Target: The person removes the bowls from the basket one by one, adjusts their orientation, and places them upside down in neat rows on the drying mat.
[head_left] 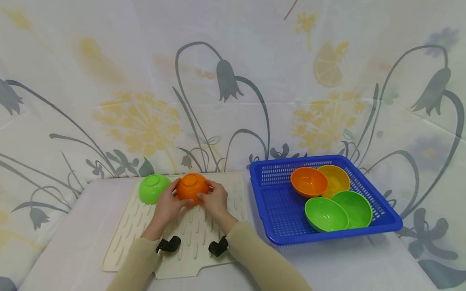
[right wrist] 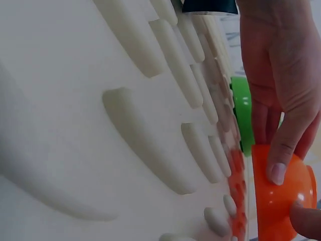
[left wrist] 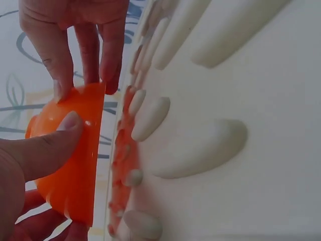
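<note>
An orange bowl [head_left: 191, 186] is mouth-down over the far part of a cream ribbed drying mat [head_left: 189, 238]. My left hand [head_left: 170, 201] grips its left side and my right hand [head_left: 215, 199] grips its right side, fingers curled round it. In the left wrist view my thumb [left wrist: 45, 150] presses the orange bowl [left wrist: 70, 170], and the rim is close to the mat [left wrist: 225, 125]. The right wrist view shows fingers [right wrist: 281, 150] on the orange bowl [right wrist: 276, 201]. A green bowl [head_left: 154, 188] lies mouth-down just left of it.
A blue perforated basket [head_left: 276, 210] stands on the table to the right of the mat. It holds an orange bowl [head_left: 308, 182], a yellow bowl [head_left: 336, 178] and two green bowls [head_left: 325, 214]. A flowered cloth covers the table and the wall behind.
</note>
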Tool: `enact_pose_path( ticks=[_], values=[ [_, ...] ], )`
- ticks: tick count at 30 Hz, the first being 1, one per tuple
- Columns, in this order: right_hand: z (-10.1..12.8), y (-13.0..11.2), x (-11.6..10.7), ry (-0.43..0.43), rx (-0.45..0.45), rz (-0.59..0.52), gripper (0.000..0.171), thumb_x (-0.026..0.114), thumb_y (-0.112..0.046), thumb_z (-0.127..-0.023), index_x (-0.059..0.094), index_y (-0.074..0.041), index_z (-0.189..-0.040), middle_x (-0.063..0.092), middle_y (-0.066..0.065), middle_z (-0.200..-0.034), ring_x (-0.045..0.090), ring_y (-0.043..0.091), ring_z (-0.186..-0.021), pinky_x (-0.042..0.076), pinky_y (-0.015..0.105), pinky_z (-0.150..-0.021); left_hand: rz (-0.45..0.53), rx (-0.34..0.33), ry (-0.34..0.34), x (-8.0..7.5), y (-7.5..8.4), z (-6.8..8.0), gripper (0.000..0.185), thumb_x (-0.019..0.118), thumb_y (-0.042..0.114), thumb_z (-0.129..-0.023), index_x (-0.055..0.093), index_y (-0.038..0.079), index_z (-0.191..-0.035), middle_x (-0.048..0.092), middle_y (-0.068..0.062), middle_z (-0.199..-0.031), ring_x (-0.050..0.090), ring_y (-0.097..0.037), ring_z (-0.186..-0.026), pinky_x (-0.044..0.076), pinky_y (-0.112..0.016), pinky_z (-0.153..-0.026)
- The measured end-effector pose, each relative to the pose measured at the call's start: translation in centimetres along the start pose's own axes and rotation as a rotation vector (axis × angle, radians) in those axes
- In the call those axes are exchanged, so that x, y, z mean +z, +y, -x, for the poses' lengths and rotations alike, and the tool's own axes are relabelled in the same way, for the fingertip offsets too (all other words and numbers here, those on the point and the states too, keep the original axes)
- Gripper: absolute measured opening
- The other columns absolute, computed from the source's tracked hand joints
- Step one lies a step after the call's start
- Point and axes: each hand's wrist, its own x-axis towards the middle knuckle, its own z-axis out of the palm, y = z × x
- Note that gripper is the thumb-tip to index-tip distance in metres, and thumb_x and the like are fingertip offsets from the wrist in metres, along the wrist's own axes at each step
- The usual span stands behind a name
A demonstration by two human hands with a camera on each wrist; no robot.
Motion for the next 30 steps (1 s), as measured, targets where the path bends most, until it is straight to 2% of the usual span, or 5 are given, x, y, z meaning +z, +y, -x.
enact_pose_path(
  ticks=[5, 10, 19, 26, 30],
  values=[
    [-0.4, -0.1, 0.0, -0.059, 0.022, -0.066, 0.048, 0.077, 0.002, -0.084, 0.065, -0.003, -0.130, 0.065, 0.011, -0.129, 0.064, 0.026, -0.113, 0.055, 0.032, -0.090, 0.020, 0.010, 0.036, -0.1, -0.5, -0.3, 0.086, 0.081, 0.002, -0.081, 0.032, -0.005, -0.152, 0.037, -0.028, -0.152, 0.039, -0.043, -0.137, 0.035, -0.050, -0.111],
    [-0.7, 0.3, 0.0, -0.117, 0.028, -0.112, 0.047, 0.073, 0.003, -0.087, 0.063, -0.003, -0.132, 0.065, 0.010, -0.130, 0.063, 0.026, -0.117, 0.054, 0.031, -0.092, 0.032, 0.009, 0.041, -0.2, -1.0, -0.6, 0.087, 0.080, 0.003, -0.082, 0.029, -0.004, -0.153, 0.033, -0.027, -0.154, 0.037, -0.041, -0.139, 0.033, -0.048, -0.114],
    [-0.8, 0.8, 0.0, -0.160, 0.024, -0.064, 0.047, 0.070, 0.002, -0.089, 0.061, -0.004, -0.135, 0.062, 0.011, -0.134, 0.059, 0.024, -0.122, 0.050, 0.032, -0.099, 0.024, 0.010, 0.003, -0.2, -1.3, -0.5, 0.086, 0.078, 0.008, -0.086, 0.027, -0.006, -0.153, 0.030, -0.027, -0.156, 0.035, -0.041, -0.140, 0.032, -0.050, -0.113],
    [-0.6, 1.0, -0.2, -0.186, 0.015, -0.020, 0.048, 0.070, -0.002, -0.091, 0.059, -0.002, -0.137, 0.059, 0.012, -0.137, 0.055, 0.028, -0.128, 0.045, 0.037, -0.104, -0.047, -0.006, 0.036, 0.0, -0.8, -0.6, 0.078, 0.078, 0.017, -0.087, 0.037, 0.003, -0.152, 0.042, -0.024, -0.150, 0.041, -0.042, -0.135, 0.032, -0.055, -0.112],
    [-0.7, 1.2, -0.2, -0.192, 0.008, -0.022, 0.048, 0.070, -0.003, -0.091, 0.058, -0.002, -0.138, 0.059, 0.011, -0.138, 0.054, 0.028, -0.129, 0.044, 0.039, -0.105, -0.078, -0.026, 0.043, 0.1, -0.2, -0.8, 0.077, 0.078, 0.021, -0.088, 0.039, 0.001, -0.151, 0.044, -0.024, -0.148, 0.044, -0.042, -0.132, 0.035, -0.056, -0.110]
  ],
)
